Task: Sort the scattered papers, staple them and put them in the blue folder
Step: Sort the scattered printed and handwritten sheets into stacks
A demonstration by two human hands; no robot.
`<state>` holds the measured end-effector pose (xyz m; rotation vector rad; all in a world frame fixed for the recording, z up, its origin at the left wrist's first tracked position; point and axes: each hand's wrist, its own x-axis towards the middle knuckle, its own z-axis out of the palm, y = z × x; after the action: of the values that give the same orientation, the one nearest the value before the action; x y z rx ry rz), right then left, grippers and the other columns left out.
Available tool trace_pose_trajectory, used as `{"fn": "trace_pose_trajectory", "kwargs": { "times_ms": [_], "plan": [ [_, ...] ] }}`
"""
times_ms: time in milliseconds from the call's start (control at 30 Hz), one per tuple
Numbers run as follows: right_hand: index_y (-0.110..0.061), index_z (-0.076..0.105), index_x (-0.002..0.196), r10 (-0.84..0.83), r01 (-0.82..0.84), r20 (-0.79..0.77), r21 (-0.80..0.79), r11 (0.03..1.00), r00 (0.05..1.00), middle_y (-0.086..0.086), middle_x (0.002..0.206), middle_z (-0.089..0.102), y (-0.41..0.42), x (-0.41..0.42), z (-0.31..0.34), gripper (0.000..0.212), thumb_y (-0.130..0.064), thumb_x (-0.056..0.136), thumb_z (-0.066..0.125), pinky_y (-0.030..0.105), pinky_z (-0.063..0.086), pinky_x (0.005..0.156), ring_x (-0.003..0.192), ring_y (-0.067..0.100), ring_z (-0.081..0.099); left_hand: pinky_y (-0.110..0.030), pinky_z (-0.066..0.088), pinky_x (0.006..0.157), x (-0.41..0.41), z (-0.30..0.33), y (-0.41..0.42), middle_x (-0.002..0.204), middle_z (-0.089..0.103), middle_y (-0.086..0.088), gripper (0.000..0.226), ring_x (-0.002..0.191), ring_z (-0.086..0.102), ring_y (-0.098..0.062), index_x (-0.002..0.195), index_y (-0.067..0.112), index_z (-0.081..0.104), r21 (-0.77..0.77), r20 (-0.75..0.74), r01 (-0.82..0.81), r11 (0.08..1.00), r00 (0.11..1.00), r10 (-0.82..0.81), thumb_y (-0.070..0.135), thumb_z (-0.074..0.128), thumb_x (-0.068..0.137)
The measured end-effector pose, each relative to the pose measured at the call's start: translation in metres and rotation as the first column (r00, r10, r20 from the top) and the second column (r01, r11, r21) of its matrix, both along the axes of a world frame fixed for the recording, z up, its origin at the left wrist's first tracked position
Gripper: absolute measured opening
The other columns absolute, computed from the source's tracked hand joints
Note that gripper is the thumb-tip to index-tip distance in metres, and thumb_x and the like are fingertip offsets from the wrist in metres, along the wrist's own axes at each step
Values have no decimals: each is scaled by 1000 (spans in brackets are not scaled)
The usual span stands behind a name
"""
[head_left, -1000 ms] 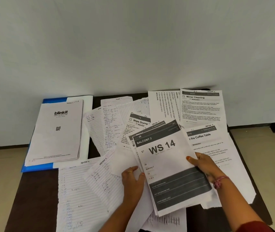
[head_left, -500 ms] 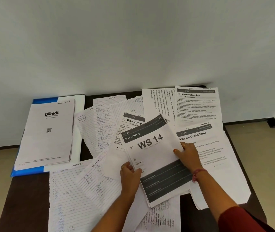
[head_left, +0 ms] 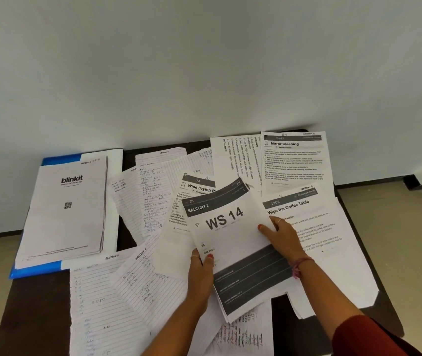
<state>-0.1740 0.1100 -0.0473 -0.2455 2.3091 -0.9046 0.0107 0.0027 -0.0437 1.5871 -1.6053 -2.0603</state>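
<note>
- Loose papers (head_left: 138, 201) are overlapping all across the counter (head_left: 38, 312); dragging one is likely disturbing others.
- The blue folder (head_left: 35, 271) is lying at the counter's left edge, buried under a blinkit booklet (head_left: 68, 206).
- The left hand (head_left: 201, 274) and right hand (head_left: 283, 236) are each pinching the WS 14 sheets (head_left: 230, 240) in their grip; they could fan apart.

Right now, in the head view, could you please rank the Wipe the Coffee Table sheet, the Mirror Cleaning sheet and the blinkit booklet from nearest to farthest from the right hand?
From the right hand:
1. Wipe the Coffee Table sheet, directly beneath it.
2. Mirror Cleaning sheet, behind, by the wall.
3. blinkit booklet, far left, on the blue folder.
</note>
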Motion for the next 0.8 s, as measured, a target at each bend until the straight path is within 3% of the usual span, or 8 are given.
{"fn": "trace_pose_trajectory", "kwargs": {
  "times_ms": [67,133,300,367,433,533,700,800],
  "plan": [
    [-8,48,135,3,-2,32,-47,999,999,6,133,54,3,3,2,57,-39,89,63,40,43,104,120,25,52,-45,42,105,5,0,-1,134,49,1,43,124,49,-21,142,17,32,13,-8,-19,1000,1000,19,24,43,101],
    [-12,53,130,5,6,85,-133,991,996,1,124,59,7,7,8,49,-38,89,63,32,44,98,114,20,55,-45,45,103,12,-1,-5,130,55,-4,38,118,53,-22,138,16,38,35,-37,-66,997,997,67,20,43,101],
    [-29,53,120,27,72,311,-304,950,950,-1,127,61,23,21,20,32,-36,90,61,33,48,98,111,16,59,-49,52,93,28,-1,-13,117,66,-7,26,105,64,-28,123,16,52,144,-96,-116,983,987,130,12,44,98],
    [-28,45,129,37,62,308,-304,951,951,-5,132,52,26,29,19,42,-33,91,61,30,42,102,123,20,51,-50,51,93,30,1,-12,115,67,-6,25,104,65,-28,122,18,53,135,-108,-106,985,987,121,14,47,97],
    [-17,31,144,42,37,286,-264,964,957,-6,140,39,29,36,13,65,-36,90,61,34,31,111,136,24,35,-49,51,94,30,2,-11,114,67,-2,26,104,64,-25,122,21,51,104,-94,-85,991,991,95,20,50,97],
    [-14,22,150,31,42,275,-253,967,961,3,154,27,35,44,10,83,-44,85,64,41,24,117,141,26,27,-48,50,95,31,3,-10,119,64,1,34,107,62,-23,128,24,48,56,-65,-31,998,997,35,26,55,95],
    [-15,23,150,4,92,302,-301,949,953,2,152,32,40,56,15,79,-39,87,63,43,27,116,139,26,31,-36,53,88,35,2,-12,118,61,5,33,105,60,-17,126,25,45,11,-40,53,999,998,-52,23,56,94],
    [-17,34,142,-20,147,349,-341,928,937,0,141,45,44,60,13,61,-30,89,62,42,35,111,129,23,43,-29,50,85,35,2,-14,120,58,5,30,104,58,-14,124,24,45,-50,-6,123,991,992,-123,28,53,96]
  ]
}}
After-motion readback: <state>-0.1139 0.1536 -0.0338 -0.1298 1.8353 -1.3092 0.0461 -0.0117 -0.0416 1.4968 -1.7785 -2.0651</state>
